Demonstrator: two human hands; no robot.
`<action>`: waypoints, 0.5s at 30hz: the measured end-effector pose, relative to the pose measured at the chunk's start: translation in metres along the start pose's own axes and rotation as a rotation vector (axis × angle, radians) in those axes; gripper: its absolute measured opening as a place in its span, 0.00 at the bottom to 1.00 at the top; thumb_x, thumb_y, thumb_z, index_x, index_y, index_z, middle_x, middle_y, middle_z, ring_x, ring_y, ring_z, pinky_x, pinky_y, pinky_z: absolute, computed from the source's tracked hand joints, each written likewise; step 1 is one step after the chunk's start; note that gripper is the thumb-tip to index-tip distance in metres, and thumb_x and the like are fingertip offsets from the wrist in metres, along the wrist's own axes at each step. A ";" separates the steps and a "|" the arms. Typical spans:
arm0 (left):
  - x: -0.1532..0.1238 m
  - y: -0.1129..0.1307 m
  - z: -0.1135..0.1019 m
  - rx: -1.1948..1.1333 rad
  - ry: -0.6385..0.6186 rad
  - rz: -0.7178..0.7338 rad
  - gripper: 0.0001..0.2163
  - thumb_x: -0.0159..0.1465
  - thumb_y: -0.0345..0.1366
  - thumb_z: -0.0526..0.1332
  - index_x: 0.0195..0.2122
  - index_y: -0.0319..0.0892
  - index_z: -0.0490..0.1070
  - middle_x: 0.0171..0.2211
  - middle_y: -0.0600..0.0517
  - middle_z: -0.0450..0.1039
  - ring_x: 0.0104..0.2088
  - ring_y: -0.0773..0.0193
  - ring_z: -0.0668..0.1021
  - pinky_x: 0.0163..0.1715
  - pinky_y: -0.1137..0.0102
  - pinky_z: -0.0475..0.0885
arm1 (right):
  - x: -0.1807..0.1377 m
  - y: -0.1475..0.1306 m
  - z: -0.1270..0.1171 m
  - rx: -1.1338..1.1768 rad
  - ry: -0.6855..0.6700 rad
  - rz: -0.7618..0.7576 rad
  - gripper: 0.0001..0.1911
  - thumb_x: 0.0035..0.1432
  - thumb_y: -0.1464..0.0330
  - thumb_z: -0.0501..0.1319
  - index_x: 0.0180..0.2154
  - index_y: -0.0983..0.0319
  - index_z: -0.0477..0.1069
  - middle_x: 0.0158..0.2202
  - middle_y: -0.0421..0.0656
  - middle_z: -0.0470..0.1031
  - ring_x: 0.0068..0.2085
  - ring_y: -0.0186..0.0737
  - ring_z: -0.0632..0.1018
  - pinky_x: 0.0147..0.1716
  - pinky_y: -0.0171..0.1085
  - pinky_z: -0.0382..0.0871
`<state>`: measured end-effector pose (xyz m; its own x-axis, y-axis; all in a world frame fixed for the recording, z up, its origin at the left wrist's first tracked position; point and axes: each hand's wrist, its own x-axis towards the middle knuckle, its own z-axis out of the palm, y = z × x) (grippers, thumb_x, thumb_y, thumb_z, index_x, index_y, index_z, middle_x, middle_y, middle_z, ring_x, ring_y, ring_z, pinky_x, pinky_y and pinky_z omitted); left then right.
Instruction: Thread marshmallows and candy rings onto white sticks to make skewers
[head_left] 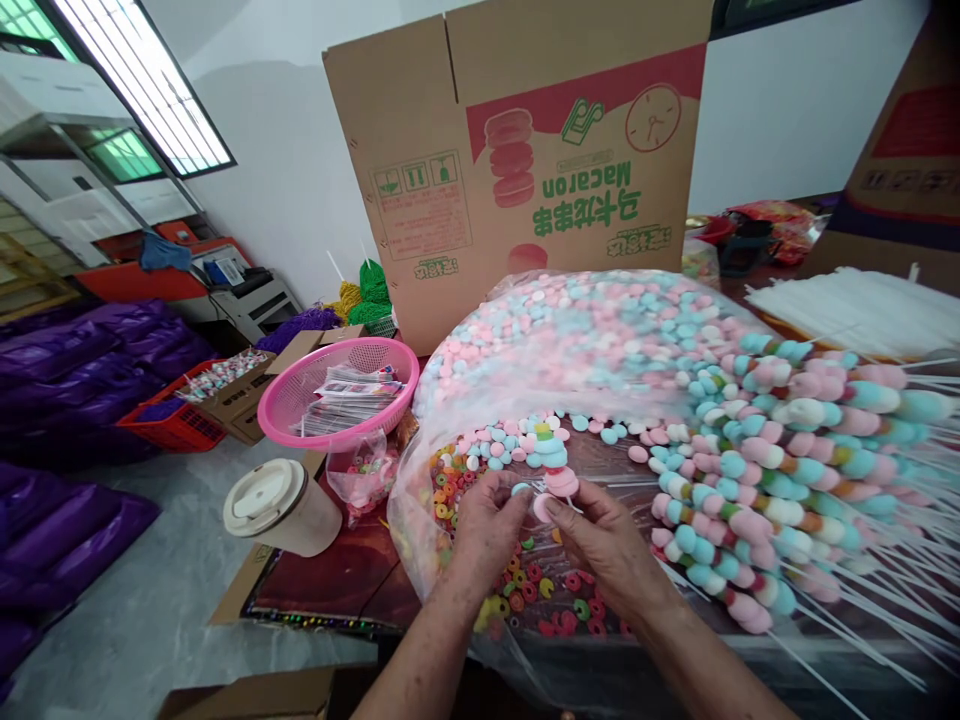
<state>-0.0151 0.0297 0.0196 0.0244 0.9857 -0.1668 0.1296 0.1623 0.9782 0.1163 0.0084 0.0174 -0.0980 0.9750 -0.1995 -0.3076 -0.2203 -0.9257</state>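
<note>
Left hand [491, 525] pinching a pale-blue candy disc [520, 488], right hand [604, 530] pinching a pastel candy skewer [553, 457]. Round pink plastic basket [360, 352] over there's got flat printed packets [349, 402] in it.

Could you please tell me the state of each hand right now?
Left hand: closed, apparently pinching a blue candy.
Right hand: closed, holding the candy skewer.

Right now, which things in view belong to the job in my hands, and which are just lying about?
Likely the job: held candy skewer, pastel discs, colored rings, loaded skewers, white sticks.
Probably lying about: lidded cup, purple bags, pink basket.
</note>
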 end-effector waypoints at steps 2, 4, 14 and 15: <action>-0.008 0.007 0.009 -0.232 -0.069 -0.061 0.13 0.53 0.41 0.61 0.36 0.38 0.72 0.28 0.50 0.75 0.27 0.65 0.74 0.28 0.72 0.70 | -0.001 -0.001 0.005 -0.090 0.045 -0.080 0.16 0.47 0.56 0.62 0.33 0.61 0.69 0.17 0.33 0.62 0.17 0.27 0.58 0.15 0.29 0.49; -0.016 0.013 0.014 -0.351 -0.108 -0.093 0.15 0.53 0.42 0.61 0.38 0.38 0.73 0.32 0.48 0.75 0.31 0.63 0.75 0.31 0.71 0.71 | 0.000 0.000 0.007 -0.155 0.088 -0.158 0.16 0.47 0.56 0.61 0.33 0.61 0.70 0.22 0.37 0.69 0.23 0.31 0.66 0.19 0.30 0.58; -0.018 0.005 0.006 -0.452 -0.156 -0.123 0.15 0.46 0.36 0.68 0.35 0.36 0.73 0.29 0.49 0.76 0.29 0.67 0.75 0.30 0.73 0.70 | -0.004 -0.006 -0.002 -0.080 -0.092 0.124 0.17 0.49 0.53 0.57 0.28 0.60 0.65 0.13 0.28 0.47 0.15 0.25 0.48 0.13 0.29 0.43; -0.017 0.004 0.005 -0.439 -0.110 -0.142 0.15 0.45 0.36 0.68 0.35 0.36 0.73 0.28 0.50 0.75 0.27 0.67 0.75 0.29 0.74 0.70 | -0.009 -0.010 -0.007 -0.161 -0.129 0.111 0.17 0.51 0.53 0.55 0.28 0.60 0.65 0.14 0.29 0.47 0.16 0.26 0.49 0.14 0.29 0.44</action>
<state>-0.0105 0.0138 0.0259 0.1448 0.9456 -0.2914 -0.2917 0.3222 0.9006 0.1265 0.0022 0.0264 -0.2462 0.9311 -0.2693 -0.1342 -0.3079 -0.9419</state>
